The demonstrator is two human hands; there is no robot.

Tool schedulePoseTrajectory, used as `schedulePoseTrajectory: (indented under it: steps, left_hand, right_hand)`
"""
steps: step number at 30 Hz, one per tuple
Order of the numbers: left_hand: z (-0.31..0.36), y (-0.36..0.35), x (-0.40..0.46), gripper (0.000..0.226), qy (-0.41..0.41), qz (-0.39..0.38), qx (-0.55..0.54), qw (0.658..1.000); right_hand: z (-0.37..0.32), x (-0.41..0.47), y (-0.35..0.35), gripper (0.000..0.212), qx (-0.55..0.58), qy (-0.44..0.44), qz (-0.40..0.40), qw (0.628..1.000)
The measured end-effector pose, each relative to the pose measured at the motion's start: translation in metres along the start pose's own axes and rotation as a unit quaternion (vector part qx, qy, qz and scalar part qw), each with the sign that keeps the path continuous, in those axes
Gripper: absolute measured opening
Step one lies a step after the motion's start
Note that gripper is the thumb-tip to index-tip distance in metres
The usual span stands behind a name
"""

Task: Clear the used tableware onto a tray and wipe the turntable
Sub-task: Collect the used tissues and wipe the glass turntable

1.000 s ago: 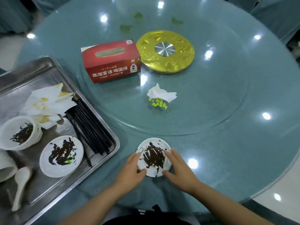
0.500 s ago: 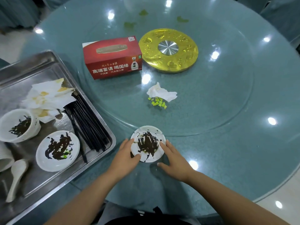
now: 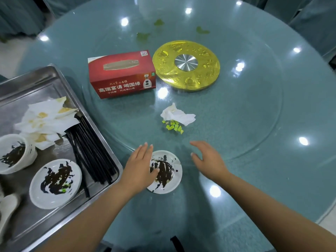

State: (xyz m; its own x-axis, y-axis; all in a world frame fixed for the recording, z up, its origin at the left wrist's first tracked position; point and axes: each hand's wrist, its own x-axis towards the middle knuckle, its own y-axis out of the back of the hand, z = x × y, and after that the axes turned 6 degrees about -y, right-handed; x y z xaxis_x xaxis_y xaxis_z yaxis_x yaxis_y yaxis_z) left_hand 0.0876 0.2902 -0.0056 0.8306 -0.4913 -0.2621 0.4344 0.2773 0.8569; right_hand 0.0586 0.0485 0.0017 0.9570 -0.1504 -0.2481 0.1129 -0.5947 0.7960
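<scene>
A small white plate [image 3: 170, 180] smeared with dark sauce lies on the glass table just in front of the turntable's near edge. My left hand [image 3: 140, 170] grips its left rim, thumb on the plate's face. My right hand [image 3: 209, 159] hovers to the right of the plate with fingers spread, holding nothing. The glass turntable [image 3: 236, 124] carries a crumpled white napkin [image 3: 177, 115] and several green bits [image 3: 173, 126]. The steel tray [image 3: 54, 91] at the left holds a second dirty plate [image 3: 55, 183], a bowl [image 3: 15, 153], black chopsticks [image 3: 91, 151], used napkins [image 3: 47, 117] and a spoon [image 3: 7, 208].
A red tissue box [image 3: 121, 73] and a gold disc with a steel centre [image 3: 186, 65] sit on the turntable. Green smears [image 3: 143, 36] mark the far part of the glass. Chair backs stand beyond the table's far edge.
My right hand has let go of the dirty plate and lifted away to the right. My left hand now holds the plate alone by its left rim.
</scene>
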Motion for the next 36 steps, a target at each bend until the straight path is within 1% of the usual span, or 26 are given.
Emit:
schedulePoseTrajectory:
  steps: [3, 6, 8, 10, 14, 17, 19, 23, 27, 31, 33, 36]
  left_hand:
    - [-0.005, 0.01, 0.025, 0.096, 0.019, -0.052, 0.113, 0.992]
    - [-0.016, 0.016, 0.047, 0.109, 0.041, -0.077, 0.16, 0.983]
    - [-0.027, 0.016, 0.057, 0.115, 0.059, -0.078, 0.159, 0.982]
    - [-0.034, 0.014, 0.062, 0.116, 0.073, -0.08, 0.153, 0.982]
    - [-0.038, 0.011, 0.062, 0.115, 0.073, -0.08, 0.157, 0.982]
    - [-0.039, 0.012, 0.062, 0.117, 0.073, -0.08, 0.161, 0.981]
    - [-0.039, 0.012, 0.062, 0.117, 0.075, -0.083, 0.161, 0.981]
    - [-0.038, 0.011, 0.062, 0.117, 0.075, -0.085, 0.174, 0.978]
    - [-0.036, 0.01, 0.062, 0.116, 0.077, -0.086, 0.177, 0.977]
    - [-0.036, 0.009, 0.062, 0.116, 0.077, -0.084, 0.18, 0.977]
    - [-0.037, 0.01, 0.062, 0.117, 0.077, -0.086, 0.179, 0.977]
    - [-0.038, 0.01, 0.061, 0.118, 0.074, -0.08, 0.178, 0.978]
  right_hand:
    - [-0.009, 0.04, 0.009, 0.042, -0.019, 0.02, 0.007, 1.0]
    - [-0.02, 0.078, 0.008, 0.044, -0.05, 0.052, -0.013, 0.997]
    - [-0.027, 0.1, 0.004, 0.045, -0.087, 0.081, -0.035, 0.992]
    - [-0.034, 0.118, 0.002, 0.05, -0.127, 0.102, -0.065, 0.984]
    - [-0.039, 0.134, -0.001, 0.061, -0.163, 0.089, -0.107, 0.977]
    - [-0.034, 0.136, -0.005, 0.067, -0.198, 0.095, -0.105, 0.97]
    - [-0.031, 0.136, -0.006, 0.069, -0.193, 0.1, -0.099, 0.971]
    - [-0.037, 0.123, -0.009, 0.068, -0.176, 0.083, -0.078, 0.978]
    - [-0.043, 0.101, -0.014, 0.067, -0.19, 0.079, -0.097, 0.974]
    - [-0.045, 0.074, -0.021, 0.064, -0.182, 0.116, -0.116, 0.97]
    - [-0.046, 0.071, -0.019, 0.066, -0.192, 0.116, -0.133, 0.965]
    - [-0.052, 0.086, -0.01, 0.064, -0.196, 0.098, -0.103, 0.97]
